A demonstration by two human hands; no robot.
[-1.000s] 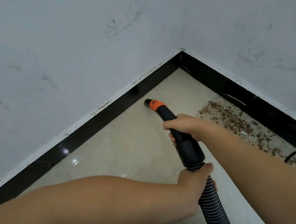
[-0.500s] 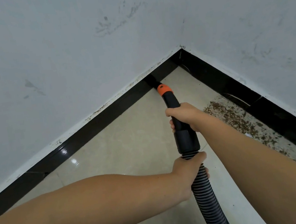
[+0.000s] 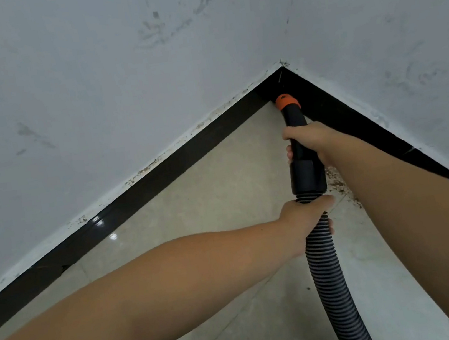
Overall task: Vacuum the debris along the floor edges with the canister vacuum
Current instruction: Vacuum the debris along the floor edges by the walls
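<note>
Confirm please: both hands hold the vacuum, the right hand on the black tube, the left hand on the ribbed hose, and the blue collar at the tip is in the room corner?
One detail is wrong: the collar is orange, not blue, as the head view shows. The rest stands: right hand on the black tube, left hand on the ribbed hose, tip in the corner.

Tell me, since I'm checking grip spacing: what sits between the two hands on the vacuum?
Head view: the wide black cuff of the wand lies between right hand and left hand.
</note>
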